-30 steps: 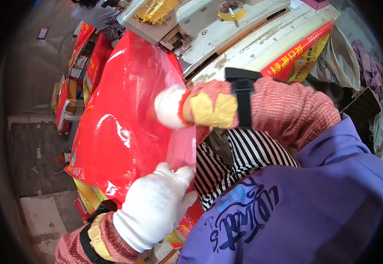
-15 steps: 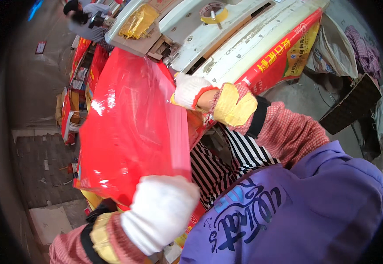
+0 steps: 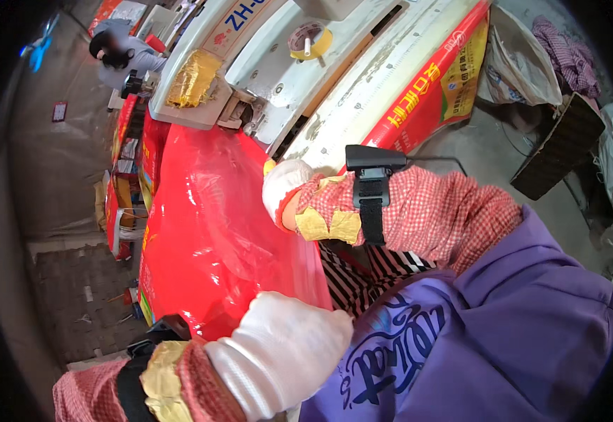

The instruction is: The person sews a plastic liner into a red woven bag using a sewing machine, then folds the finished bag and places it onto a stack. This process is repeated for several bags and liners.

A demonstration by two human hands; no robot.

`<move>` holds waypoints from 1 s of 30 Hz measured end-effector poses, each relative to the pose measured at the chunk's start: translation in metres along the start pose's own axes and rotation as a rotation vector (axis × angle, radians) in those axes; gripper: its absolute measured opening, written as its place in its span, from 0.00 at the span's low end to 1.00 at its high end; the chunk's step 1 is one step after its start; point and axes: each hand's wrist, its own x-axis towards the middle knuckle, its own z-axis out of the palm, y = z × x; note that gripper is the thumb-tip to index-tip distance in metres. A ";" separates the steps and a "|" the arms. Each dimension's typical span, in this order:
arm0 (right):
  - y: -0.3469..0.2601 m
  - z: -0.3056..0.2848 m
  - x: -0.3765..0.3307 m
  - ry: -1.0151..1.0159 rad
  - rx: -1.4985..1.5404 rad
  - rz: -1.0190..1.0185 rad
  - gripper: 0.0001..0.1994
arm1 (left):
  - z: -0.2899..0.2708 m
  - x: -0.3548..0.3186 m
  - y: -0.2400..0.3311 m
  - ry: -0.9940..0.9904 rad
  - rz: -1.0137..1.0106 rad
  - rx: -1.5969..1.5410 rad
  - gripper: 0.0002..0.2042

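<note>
Head view, near to far: at the lower edge I see the left hand (image 3: pixel 285 352), white-gloved, its fingers curled closed over the near edge of the red plastic bag (image 3: pixel 215 232); half a second ago that hand sat lower and the bag hung further left, so I judge the sheet is being drawn taut toward the machine. The purple apron (image 3: pixel 475 330) fills the lower right. Beyond it the right hand (image 3: pixel 285 190), checked sleeve and black wrist strap behind it, presses on the bag's far edge just under the white sealing machine (image 3: pixel 285 63); whether its fingers pinch the film I cannot tell. On the machine's top sit a yellow tape roll (image 3: pixel 310 41) and a gold foil patch (image 3: pixel 194 77). A long red-and-yellow printed bag (image 3: pixel 433 84) lies along its right edge. At the far left, stacked red packages (image 3: pixel 120 204); farther still, another person (image 3: pixel 120 56) at work.
</note>
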 end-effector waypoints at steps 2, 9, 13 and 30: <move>-0.003 0.006 0.004 0.024 0.033 -0.013 0.15 | -0.001 0.008 0.004 0.080 0.011 0.000 0.03; -0.002 0.025 0.014 0.191 0.213 -0.084 0.11 | -0.013 0.050 -0.036 0.220 0.050 0.017 0.06; -0.006 0.032 0.019 0.286 0.310 -0.133 0.10 | -0.035 0.034 -0.071 0.090 0.007 -0.183 0.12; 0.073 -0.033 -0.031 -0.109 0.770 -0.124 0.16 | 0.027 0.050 -0.157 0.367 -0.077 -0.189 0.11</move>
